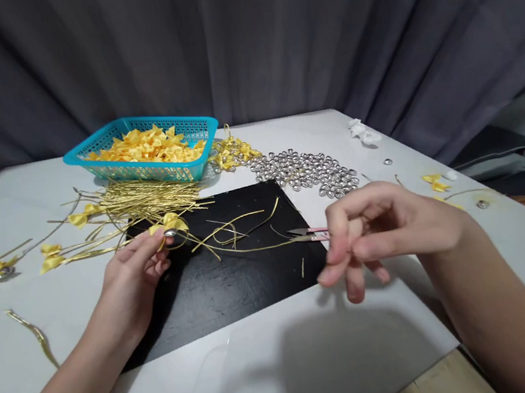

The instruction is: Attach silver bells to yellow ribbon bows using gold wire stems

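My left hand [139,262] pinches a small yellow ribbon bow [174,222] with a round silver bell-like bead [170,233] at its middle. From the bow a thin gold tie [256,249] stretches right across a black board [200,302], passing by the snips. My right hand [376,237] hovers above the board's right edge, its fingers loosely apart and bent downward; I see nothing held in it. Just behind its fingers are small snips with pink handles [317,234], blades pointing left, partly hidden by the hand. Loose gold ties [234,225] are scattered on the board.
A blue basket [146,169] of yellow bows stands at the back left. Before it lies a heap of gold ties [146,199]. Several silver beads [306,168] are piled right of the basket, near yellow pieces [234,152]. A grey curtain [235,39] hangs behind the white table [277,336].
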Action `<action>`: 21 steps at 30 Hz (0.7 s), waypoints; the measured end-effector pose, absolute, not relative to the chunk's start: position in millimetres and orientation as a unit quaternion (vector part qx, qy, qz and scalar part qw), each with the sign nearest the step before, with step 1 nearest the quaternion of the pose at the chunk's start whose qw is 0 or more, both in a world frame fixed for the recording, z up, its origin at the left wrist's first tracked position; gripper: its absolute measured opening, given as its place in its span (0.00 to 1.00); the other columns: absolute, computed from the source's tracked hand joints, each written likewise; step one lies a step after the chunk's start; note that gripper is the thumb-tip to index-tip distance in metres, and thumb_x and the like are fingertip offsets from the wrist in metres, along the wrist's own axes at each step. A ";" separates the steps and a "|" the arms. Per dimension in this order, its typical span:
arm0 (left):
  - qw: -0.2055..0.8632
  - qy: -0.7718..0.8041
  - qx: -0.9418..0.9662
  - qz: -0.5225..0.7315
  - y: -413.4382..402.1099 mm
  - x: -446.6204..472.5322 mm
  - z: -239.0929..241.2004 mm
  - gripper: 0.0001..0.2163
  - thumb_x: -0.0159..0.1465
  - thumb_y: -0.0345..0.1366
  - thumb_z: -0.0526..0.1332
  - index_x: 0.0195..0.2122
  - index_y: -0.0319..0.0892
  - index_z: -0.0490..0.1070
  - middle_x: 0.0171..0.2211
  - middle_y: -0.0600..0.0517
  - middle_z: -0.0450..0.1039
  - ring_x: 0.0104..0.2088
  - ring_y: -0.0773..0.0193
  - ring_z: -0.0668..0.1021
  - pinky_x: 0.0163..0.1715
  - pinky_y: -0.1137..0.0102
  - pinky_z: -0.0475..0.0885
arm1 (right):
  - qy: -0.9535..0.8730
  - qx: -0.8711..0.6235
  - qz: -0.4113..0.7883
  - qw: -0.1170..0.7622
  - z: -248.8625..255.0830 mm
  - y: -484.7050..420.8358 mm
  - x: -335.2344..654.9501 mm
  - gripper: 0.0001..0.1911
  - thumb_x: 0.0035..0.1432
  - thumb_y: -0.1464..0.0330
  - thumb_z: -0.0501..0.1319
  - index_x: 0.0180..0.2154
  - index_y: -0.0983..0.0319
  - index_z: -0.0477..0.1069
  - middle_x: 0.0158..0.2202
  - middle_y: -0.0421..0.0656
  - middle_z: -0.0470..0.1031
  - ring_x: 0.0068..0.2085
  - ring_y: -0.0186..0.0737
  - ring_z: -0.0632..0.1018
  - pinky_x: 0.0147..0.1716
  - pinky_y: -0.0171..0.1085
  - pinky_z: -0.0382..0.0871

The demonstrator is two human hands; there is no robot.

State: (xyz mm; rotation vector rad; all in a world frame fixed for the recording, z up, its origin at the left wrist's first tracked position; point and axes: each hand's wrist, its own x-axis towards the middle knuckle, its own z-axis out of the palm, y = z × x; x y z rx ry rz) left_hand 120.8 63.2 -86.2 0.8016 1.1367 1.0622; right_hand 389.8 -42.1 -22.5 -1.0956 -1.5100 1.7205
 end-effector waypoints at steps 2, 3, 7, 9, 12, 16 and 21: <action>0.645 0.491 0.368 0.454 59.0 123.6 -87.8 0.06 0.50 0.34 0.70 0.25 0.39 0.75 0.25 0.58 0.73 0.24 0.75 0.68 0.24 0.81 0.63 | -0.593 -0.455 0.597 0.294 -28.6 -36.8 380.7 0.08 0.62 0.66 0.58 0.35 0.65 0.68 0.31 0.46 0.79 0.29 0.32 0.81 0.19 0.24 0.66; 0.648 0.488 0.377 0.448 56.4 125.0 -88.6 0.07 0.49 0.34 0.70 0.25 0.39 0.75 0.25 0.58 0.72 0.24 0.75 0.67 0.24 0.81 0.63 | -0.602 -0.477 0.570 0.291 -32.3 -34.1 376.0 0.08 0.63 0.66 0.57 0.36 0.65 0.67 0.31 0.46 0.79 0.27 0.31 0.80 0.19 0.25 0.67; 0.653 0.475 0.416 0.418 43.9 129.1 -91.1 0.09 0.48 0.38 0.71 0.23 0.39 0.75 0.21 0.58 0.68 0.22 0.74 0.64 0.22 0.80 0.61 | -0.648 -0.535 0.462 0.285 -48.7 -26.5 360.0 0.08 0.63 0.66 0.55 0.36 0.65 0.66 0.38 0.47 0.79 0.17 0.23 0.70 0.16 0.26 0.64; 0.641 0.472 0.450 0.404 37.5 130.6 -91.2 0.10 0.49 0.41 0.71 0.24 0.40 0.75 0.20 0.59 0.66 0.22 0.73 0.63 0.22 0.79 0.60 | -0.700 -0.532 0.379 0.289 -55.3 -25.3 354.3 0.08 0.63 0.67 0.55 0.36 0.66 0.69 0.31 0.42 0.78 0.18 0.23 0.69 0.17 0.26 0.60; 0.623 0.476 0.486 0.386 29.3 132.8 -90.0 0.11 0.49 0.44 0.70 0.25 0.42 0.75 0.22 0.58 0.68 0.23 0.71 0.64 0.23 0.78 0.60 | -0.768 -0.497 0.259 0.311 -61.8 -25.3 349.2 0.08 0.62 0.68 0.57 0.36 0.65 0.74 0.26 0.40 0.72 0.26 0.27 0.70 0.24 0.27 0.61; 0.631 0.484 0.489 0.357 20.9 135.2 -90.1 0.12 0.49 0.46 0.69 0.23 0.43 0.74 0.21 0.58 0.66 0.23 0.70 0.63 0.23 0.77 0.60 | -0.796 -0.472 0.135 0.354 -66.9 -26.9 346.4 0.07 0.61 0.70 0.59 0.36 0.64 0.76 0.32 0.42 0.65 0.32 0.30 0.69 0.31 0.31 0.64; 0.647 0.484 0.482 0.339 13.7 138.6 -92.7 0.11 0.50 0.46 0.69 0.25 0.43 0.75 0.21 0.58 0.66 0.24 0.70 0.63 0.24 0.77 0.59 | -0.817 -0.467 0.022 0.336 -71.3 -30.7 341.5 0.10 0.63 0.72 0.54 0.39 0.64 0.75 0.37 0.45 0.68 0.29 0.29 0.68 0.28 0.30 0.64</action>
